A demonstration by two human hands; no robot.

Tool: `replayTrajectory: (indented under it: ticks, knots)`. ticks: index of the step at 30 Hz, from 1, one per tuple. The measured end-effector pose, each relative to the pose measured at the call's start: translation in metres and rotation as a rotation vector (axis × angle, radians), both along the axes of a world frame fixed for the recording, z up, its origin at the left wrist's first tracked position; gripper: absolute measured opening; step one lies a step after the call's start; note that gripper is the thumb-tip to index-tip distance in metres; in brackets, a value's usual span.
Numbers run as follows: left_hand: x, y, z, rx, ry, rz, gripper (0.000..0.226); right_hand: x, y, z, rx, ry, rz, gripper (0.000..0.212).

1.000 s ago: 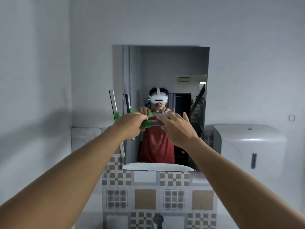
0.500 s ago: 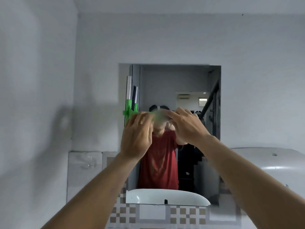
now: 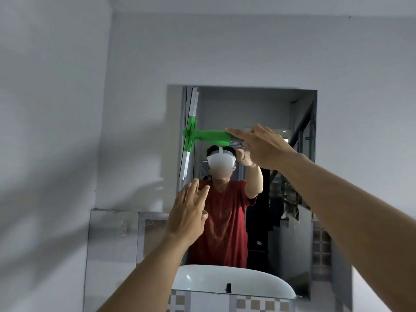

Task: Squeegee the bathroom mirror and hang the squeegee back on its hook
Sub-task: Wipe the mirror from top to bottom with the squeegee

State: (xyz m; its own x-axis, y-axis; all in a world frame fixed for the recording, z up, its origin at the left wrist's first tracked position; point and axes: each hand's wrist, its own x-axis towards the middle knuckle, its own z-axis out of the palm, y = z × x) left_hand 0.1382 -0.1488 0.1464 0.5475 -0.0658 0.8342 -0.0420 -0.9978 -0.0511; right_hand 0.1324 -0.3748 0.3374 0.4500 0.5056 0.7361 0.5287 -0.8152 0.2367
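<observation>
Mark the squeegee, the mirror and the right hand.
squeegee [image 3: 209, 134]: head view, green handle.
mirror [image 3: 247, 109]: head view, upper glass.
right hand [image 3: 263, 147]: head view, back of hand.

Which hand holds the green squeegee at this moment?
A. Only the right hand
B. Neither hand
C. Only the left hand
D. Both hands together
A. The right hand grips the handle of the squeegee, while the left hand is open below it, touching nothing.

Mirror [image 3: 281, 176]: squeegee [image 3: 191, 134] blade upright at left edge, handle crossing upper glass. Right half and lower glass unobstructed. Side wall [image 3: 51, 131] close on left. Sink [image 3: 202, 280] rim below.
</observation>
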Motion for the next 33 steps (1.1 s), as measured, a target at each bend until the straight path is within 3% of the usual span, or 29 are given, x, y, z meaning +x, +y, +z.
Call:
replayTrajectory:
  ticks: [16,33]
  knots:
    - [0.007,0.010,-0.005,0.038,-0.051,0.005,0.085,0.011,0.009,0.021,-0.065,-0.058,0.014,0.077]
    - [0.002,0.007,0.001,0.026,-0.037,-0.010,0.086,0.002,-0.085,0.016,-0.016,-0.081,-0.119,0.072]
